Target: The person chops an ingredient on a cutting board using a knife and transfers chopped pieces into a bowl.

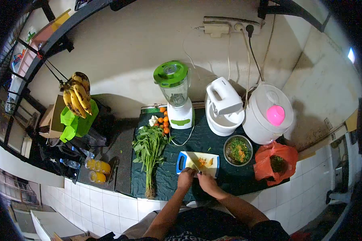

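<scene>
A white cutting board with a blue rim [218, 172] lies on the dark cloth in front of me. Chopped orange pieces, apparently carrot [203, 162], are on its middle and right part. My left hand [185, 177] is closed at the board's near left edge, its fingers curled over something too small to make out. Just beside it, my right hand [206, 182] is closed round the handle of a knife [199, 172]; most of the knife is hidden. Right of the board stands a metal bowl [226, 157] of chopped greens with orange bits on top.
Leafy greens [149, 148] lie left of the board, near several small orange fruits or vegetables [166, 124]. Behind stand a green-lidded blender [181, 116], a white stand mixer [225, 98] and a white rice cooker [265, 108]. An orange plastic bag [287, 160] sits at right.
</scene>
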Available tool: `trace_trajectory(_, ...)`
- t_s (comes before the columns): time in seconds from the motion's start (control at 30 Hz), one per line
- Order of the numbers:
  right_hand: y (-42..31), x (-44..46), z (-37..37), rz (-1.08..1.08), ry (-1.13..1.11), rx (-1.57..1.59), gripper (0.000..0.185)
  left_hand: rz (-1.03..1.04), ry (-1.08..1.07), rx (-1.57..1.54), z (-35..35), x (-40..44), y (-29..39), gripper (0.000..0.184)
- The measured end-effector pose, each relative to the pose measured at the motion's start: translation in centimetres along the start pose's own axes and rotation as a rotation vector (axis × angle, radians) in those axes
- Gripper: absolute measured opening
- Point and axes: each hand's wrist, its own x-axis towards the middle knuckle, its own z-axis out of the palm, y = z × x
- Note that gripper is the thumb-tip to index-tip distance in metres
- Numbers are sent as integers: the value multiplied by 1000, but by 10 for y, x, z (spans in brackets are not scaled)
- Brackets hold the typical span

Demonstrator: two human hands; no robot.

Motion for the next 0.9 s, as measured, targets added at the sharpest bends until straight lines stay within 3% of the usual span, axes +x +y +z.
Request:
trace_trajectory(0.17, -1, -4, -10, -27, -35, 60, 42, -91, 24, -61, 4, -1, 0, 15)
trace_trajectory(0.23, -16, -15, -26, 65, -132, -8, 42, -83, 9, -36, 5, -2, -3, 16)
trace_trajectory(0.33, -20, -25, -29, -39, -49, 24, 42, -47, 12, -27, 6, -2, -6, 16)
trace_trajectory(0.43, -20, -27, -19, 43, -62, 3, 41, -35, 24, -44, 7, -3, -6, 12)
trace_trajectory(0.73, -4, -1, 13, 17, -29, -77, 35, -93, 10, -25, 2, 0, -1, 13)
trace_trajectory(0.9, -6, -6, -13, 6, -17, -41, 37, -106, 26, -17, 8, 0, -10, 14)
